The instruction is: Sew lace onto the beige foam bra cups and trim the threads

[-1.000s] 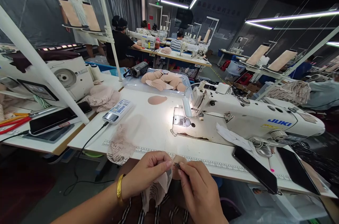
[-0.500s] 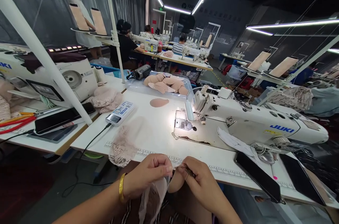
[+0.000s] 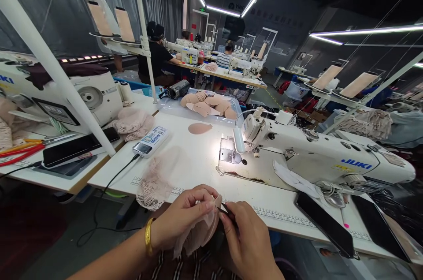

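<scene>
My left hand (image 3: 185,211), with a gold bangle at the wrist, pinches sheer pale fabric (image 3: 194,238) with a beige padded piece against it, just off the table's front edge. In my right hand (image 3: 248,236) is a small dark pair of thread snips (image 3: 225,211), mostly covered by the fingers. Its tips point at the fabric edge by my left fingertips; whether they touch cannot be made out. Left of my hands, a pale lace piece (image 3: 153,185) hangs partly over the table edge. A single beige cup pad (image 3: 200,128) lies farther back.
A sewing machine (image 3: 317,152) with a lit lamp stands at the right. Phones (image 3: 325,222) lie near the front right edge. A clear tray (image 3: 165,104) of beige pads sits behind. At the left are a white cabled device (image 3: 150,141) and a thread-stand pole (image 3: 56,64).
My right hand has drawn slightly down and right, and the snips' blades now show at the fabric edge. The beige piece has shifted left, towards my left hand.
</scene>
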Action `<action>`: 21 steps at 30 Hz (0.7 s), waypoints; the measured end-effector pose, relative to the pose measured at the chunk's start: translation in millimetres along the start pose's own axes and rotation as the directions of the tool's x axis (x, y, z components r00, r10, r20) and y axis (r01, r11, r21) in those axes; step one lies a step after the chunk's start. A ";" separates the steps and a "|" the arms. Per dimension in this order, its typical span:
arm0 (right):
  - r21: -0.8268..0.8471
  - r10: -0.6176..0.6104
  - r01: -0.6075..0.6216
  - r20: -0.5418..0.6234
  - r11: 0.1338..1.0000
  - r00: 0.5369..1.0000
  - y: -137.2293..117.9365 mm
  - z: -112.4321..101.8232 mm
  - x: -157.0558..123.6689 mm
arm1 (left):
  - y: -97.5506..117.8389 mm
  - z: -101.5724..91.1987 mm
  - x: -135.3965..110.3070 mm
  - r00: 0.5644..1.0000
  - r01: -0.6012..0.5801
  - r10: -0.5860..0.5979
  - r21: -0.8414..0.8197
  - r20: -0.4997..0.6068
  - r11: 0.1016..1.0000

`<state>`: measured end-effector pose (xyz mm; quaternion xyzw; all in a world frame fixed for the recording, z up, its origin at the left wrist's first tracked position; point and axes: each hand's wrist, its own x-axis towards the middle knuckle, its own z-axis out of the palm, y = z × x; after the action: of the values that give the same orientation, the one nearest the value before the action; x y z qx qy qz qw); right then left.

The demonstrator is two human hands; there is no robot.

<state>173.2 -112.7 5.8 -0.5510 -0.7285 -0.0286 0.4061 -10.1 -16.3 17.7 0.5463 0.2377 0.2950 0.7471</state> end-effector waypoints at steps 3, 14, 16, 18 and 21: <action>-0.055 -0.036 0.036 -0.003 0.998 0.999 -2.3 1.1 2.0 | 0.4 1.9 0.1 0.999 0.034 -0.034 -0.043 0.015 0.998; -0.120 -0.077 0.071 -0.045 0.990 0.996 -0.6 5.2 0.3 | 0.0 5.9 -1.7 0.996 0.088 -0.087 -0.068 0.012 0.994; -0.141 -0.082 0.076 -0.041 0.987 0.996 -0.1 6.1 0.0 | 1.8 6.3 -1.4 0.997 0.077 -0.077 -0.014 0.008 0.997; -0.170 -0.089 0.081 -0.040 0.982 0.995 -0.4 7.2 -0.2 | 3.3 6.5 -0.8 0.998 0.056 -0.057 0.066 0.002 0.996; -0.191 -0.105 0.097 -0.031 0.977 0.994 -1.7 8.0 -0.2 | 4.6 6.7 0.2 1.000 0.018 -0.021 0.145 0.018 0.989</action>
<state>167.4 -109.6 1.0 -0.5489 -0.7410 -0.1296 0.3645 -6.3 -19.6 24.1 0.5994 0.2565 0.2645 0.7106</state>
